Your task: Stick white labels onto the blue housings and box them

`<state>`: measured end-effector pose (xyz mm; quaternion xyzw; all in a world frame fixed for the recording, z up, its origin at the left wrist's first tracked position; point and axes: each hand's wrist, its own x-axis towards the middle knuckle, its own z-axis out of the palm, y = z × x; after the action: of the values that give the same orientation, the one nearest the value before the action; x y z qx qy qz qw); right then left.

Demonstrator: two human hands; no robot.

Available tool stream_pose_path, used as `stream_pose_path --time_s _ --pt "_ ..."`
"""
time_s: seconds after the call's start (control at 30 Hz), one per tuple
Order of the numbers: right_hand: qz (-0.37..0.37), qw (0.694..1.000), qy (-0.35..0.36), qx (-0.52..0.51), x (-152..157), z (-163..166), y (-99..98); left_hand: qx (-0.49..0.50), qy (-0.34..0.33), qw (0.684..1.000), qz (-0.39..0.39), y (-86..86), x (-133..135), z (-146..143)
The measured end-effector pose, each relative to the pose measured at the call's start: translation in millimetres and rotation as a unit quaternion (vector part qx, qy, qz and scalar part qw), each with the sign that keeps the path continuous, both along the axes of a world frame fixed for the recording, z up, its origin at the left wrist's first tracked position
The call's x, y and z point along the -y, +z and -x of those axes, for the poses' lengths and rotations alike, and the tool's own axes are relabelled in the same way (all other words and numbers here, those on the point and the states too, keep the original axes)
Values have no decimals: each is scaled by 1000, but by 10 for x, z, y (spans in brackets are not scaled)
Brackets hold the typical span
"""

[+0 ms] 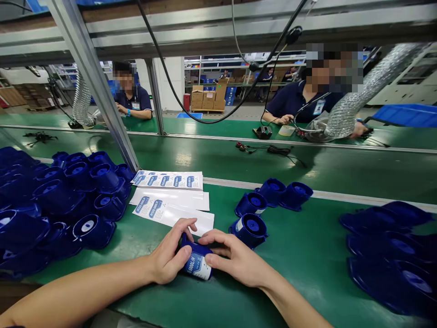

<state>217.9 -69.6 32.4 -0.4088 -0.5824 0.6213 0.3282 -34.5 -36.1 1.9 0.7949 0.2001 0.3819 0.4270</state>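
A dark blue plastic horn part point(197, 260) with a white and blue label on its side lies on the green bench near the front edge. My left hand point(170, 255) grips it from the left with the fingers curled over its top. My right hand point(235, 257) holds it from the right, thumb and fingers pressed on the labelled side. Just behind my hands lie sheets of blue and white labels point(170, 211).
A heap of the same blue parts point(64, 196) fills the left of the bench. Several more point(269, 202) stand behind my right hand, and blue covers point(389, 248) pile at the right. A slanted metal post point(99, 95) rises at the left. Two people sit across the conveyor point(239, 159).
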Motion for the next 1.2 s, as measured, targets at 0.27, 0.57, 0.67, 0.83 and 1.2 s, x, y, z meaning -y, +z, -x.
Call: stream_pose_path --time_s 0.27,0.57,0.67,0.83,1.2 --pt "118 983 38 -138 -13 -50 -194 82 -88 993 -9 121 -140 -24" --pt "111 937 -129 -305 -10 156 -190 235 41 952 192 4 -250 -299" --pt "67 942 -111 -308 8 215 -249 205 -43 942 263 -143 -158 -277" --pt "45 951 -121 -281 42 281 -302 185 -62 954 226 -86 -148 -231" --pt "92 954 -176 -225 89 425 -232 155 43 943 292 -172 -92 -310"
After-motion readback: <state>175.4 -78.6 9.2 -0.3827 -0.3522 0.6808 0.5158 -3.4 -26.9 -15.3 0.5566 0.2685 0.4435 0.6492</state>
